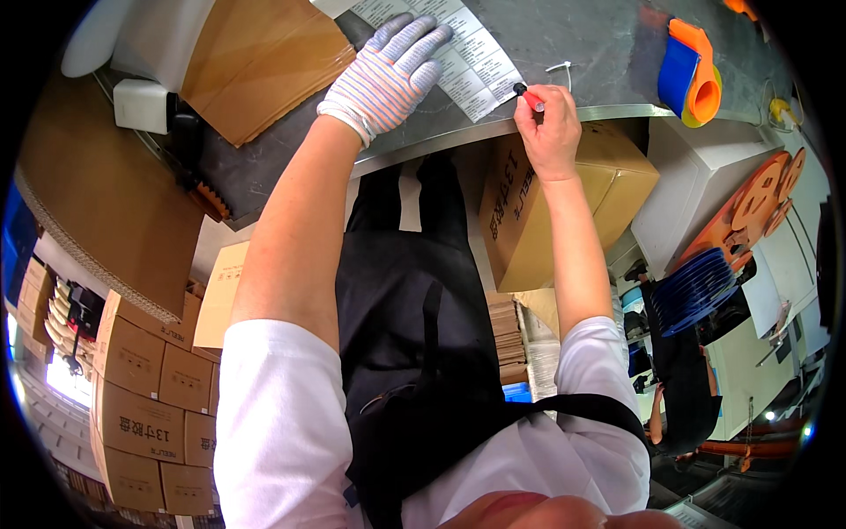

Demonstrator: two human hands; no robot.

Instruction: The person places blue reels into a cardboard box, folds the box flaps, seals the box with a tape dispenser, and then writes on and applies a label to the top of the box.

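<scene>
The left hand (388, 75), in a striped knit glove, lies flat with its fingers spread on a white printed sheet (458, 55) that rests on the grey tabletop (582, 44); it grips nothing, only presses the paper down. The bare right hand (548, 128) is closed around a red and black marker pen (527, 93), held in a writing pinch with the tip touching the near corner of the sheet, just beside the gloved fingers. Both forearms reach forward and up from the body, the left nearly straight, the right bent slightly inward at the wrist.

The sheet looks thin, light and limp, likely to slide or crease, so a flat palm near the writing spot suits it. The pen seems stiff and light, best held low on the barrel.

Left of the gloved hand lies flat brown cardboard (260, 62). Right of the pen hand stand 2 tape rolls (692, 75), blue and orange. Below the pen hand sits a brown carton (564, 212)
</scene>
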